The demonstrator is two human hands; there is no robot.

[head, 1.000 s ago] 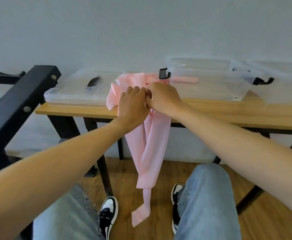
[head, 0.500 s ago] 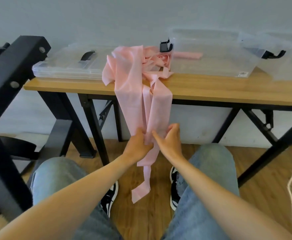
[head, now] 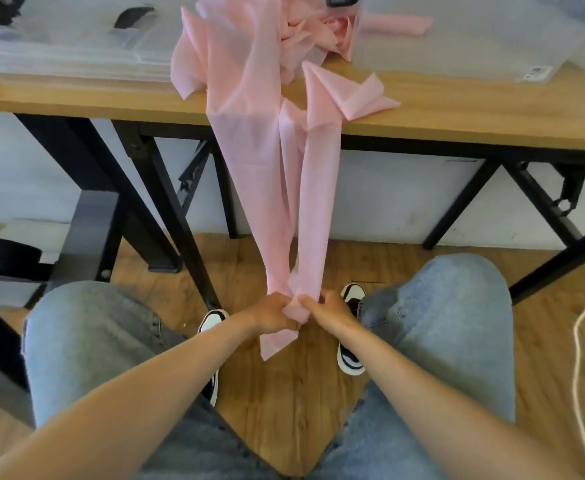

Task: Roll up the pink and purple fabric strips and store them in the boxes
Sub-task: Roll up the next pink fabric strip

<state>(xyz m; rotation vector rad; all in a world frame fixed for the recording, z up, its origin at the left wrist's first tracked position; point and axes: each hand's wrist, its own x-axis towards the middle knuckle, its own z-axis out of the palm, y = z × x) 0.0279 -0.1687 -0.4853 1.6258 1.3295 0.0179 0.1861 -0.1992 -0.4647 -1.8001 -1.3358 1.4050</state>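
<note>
Head view, looking down: two bare forearms run up from the bottom corners of the frame and meet just below centre, over a gap between two knees in light blue jeans [head: 90, 344]. The left hand [head: 273, 315] and the right hand [head: 329, 311] sit almost touching, each with fingers curled round the lower end of the pink fabric strips [head: 284, 202] — the cloth is bunched between them, and a short tail hangs out below the grip toward the wooden floor [head: 284, 403]. Black-and-white sneakers [head: 351, 362] stand on that floor, one partly hidden under each arm. At the right edge of the frame a pale cord [head: 576, 341] curves down.

Higher up, the strips rise taut from the hands to the front edge of the wooden table [head: 474, 112] across the upper part of the frame, then spread into a loose crumpled heap at top centre. Black metal legs stand under the tabletop against a white wall.

Farthest back, a clear box lid [head: 69, 50] with a dark handle lies at upper left, touching the heap's left side, and a clear box [head: 464, 46] sits at upper right — one pink end lies inside it, seen through the wall.
</note>
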